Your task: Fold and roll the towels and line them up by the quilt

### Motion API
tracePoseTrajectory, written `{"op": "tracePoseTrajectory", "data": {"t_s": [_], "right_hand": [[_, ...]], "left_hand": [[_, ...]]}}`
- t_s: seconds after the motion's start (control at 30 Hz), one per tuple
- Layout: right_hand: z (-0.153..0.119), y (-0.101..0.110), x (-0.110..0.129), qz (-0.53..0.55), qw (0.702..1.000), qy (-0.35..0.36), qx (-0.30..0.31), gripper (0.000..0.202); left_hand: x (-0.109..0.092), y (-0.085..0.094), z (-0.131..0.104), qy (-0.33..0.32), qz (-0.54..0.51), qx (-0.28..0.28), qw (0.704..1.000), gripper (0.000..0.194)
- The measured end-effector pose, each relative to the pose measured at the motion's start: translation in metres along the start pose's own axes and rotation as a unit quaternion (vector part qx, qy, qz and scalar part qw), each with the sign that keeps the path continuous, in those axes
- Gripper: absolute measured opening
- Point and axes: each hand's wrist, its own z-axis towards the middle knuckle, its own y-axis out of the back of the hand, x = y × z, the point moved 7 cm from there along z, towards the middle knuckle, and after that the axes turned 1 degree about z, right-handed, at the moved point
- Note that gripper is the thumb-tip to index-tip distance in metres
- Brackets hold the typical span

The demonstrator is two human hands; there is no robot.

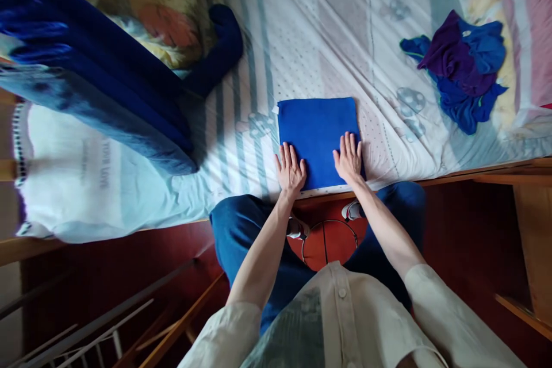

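Shows a folded blue cloth (319, 126), roughly square, lying flat on a patterned bed sheet (306, 29) at the near edge of the bed. Rests the left hand (291, 171) palm down over the cloth's left edge, near its closest corner, fingers straight and slightly spread. Rests the right hand (348, 158) palm down over the cloth's right edge, fingers likewise straight and a little apart. Includes a small white tag (275, 109) at the cloth's far left corner. Well to the right of the cloth, shows a crumpled heap of purple and blue clothes (457, 63), with pink bedding (537, 29) farther right. To the left of the cloth, shows long dark blue clothing (116, 57), faded denim (116, 115) along its near side, and white printed fabric (69, 167). Below the cloth, shows blue trousers (241, 221), with sneakers (352, 210) visible between the knees.
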Motion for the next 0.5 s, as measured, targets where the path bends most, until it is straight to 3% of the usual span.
{"op": "tracePoseTrajectory", "data": {"t_s": [0.1,0.17,0.27,0.37,0.5], "right_hand": [[-0.033,-0.015,0.037,0.003,0.995,0.091,0.050,0.067],[-0.058,-0.019,0.044,-0.001,0.990,0.123,0.075,0.066],[-0.086,-0.010,0.022,-0.027,0.992,0.094,0.080,0.064],[-0.099,0.006,-0.013,-0.064,0.992,0.045,0.096,0.066],[-0.106,0.023,-0.050,-0.097,0.974,-0.002,0.202,0.071]], "left_hand": [[-0.024,-0.008,-0.024,-0.085,0.009,0.049,0.995,0.068],[-0.030,-0.012,-0.049,-0.119,0.023,0.086,0.989,0.065],[-0.013,-0.009,-0.080,-0.081,0.058,0.098,0.990,0.067],[0.007,-0.003,-0.097,-0.041,0.082,0.104,0.990,0.071],[0.027,0.004,-0.106,0.014,0.076,0.130,0.989,0.077]]}}
